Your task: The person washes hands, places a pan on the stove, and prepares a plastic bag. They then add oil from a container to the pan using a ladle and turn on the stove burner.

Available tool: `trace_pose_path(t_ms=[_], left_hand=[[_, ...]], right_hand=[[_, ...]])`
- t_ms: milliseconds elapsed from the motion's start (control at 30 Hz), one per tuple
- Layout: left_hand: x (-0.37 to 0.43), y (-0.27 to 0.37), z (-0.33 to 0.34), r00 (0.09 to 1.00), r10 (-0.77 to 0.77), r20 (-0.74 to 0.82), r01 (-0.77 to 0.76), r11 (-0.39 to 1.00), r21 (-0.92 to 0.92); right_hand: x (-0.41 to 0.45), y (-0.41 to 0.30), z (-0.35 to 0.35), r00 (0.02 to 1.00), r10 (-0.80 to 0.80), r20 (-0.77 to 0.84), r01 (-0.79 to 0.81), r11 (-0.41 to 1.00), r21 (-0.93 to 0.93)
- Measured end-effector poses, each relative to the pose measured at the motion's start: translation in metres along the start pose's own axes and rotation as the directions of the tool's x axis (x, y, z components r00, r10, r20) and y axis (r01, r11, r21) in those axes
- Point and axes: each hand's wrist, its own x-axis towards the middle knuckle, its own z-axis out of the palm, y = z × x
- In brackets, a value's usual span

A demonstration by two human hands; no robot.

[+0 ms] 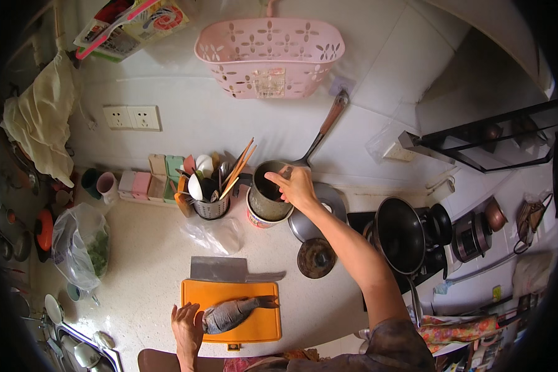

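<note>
My left hand (187, 325) is at the left edge of an orange cutting board (267, 328), fingers a little apart, its thumb beside the head of a whole fish (230, 316). Cuts run across the fish's side, and its tail points right. Behind the board lies a cleaver (218, 269), handle to the right. My right hand (300, 186) is over the mouth of a grey metal pot (267, 204), which sits in a printed tub (255, 221). Something dark shows between its thumb and curled fingers; whether it is held cannot be made out.
A utensil holder (211, 208) and a clear plastic bag (216, 235) are left of the pot. A round dark lid (316, 258) lies under my right forearm. On the right is a wok (400, 235); at lower left, a sink (114, 355). A pink basket (269, 60) hangs above.
</note>
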Motion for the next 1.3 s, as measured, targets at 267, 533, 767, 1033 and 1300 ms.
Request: trace_pose_path(t_ms=[267,533,767,1033,1300], left_hand=[[0.0,0.003,0.001,1.0,0.013,-0.017,-0.013,1.0,0.008],[-0.001,0.015,0.003,0.995,0.096,-0.037,-0.095,0.995,0.024],[-0.009,0.027,0.002,0.989,0.131,-0.065,-0.13,0.991,0.007],[-0.029,0.036,-0.005,0.986,0.137,-0.091,-0.134,0.99,0.038],[-0.042,0.046,-0.01,0.987,0.124,-0.102,-0.119,0.991,0.055]], right_hand=[[-0.022,-0.003,-0.027,0.995,0.035,-0.091,-0.012,0.971,0.238],[-0.057,-0.008,-0.06,0.983,-0.021,-0.184,0.077,0.95,0.304],[-0.077,-0.018,-0.07,0.967,-0.158,-0.199,0.217,0.922,0.32],[-0.081,-0.015,-0.074,0.932,-0.282,-0.229,0.338,0.903,0.264],[-0.092,-0.021,-0.088,0.948,-0.247,-0.202,0.307,0.877,0.371]])
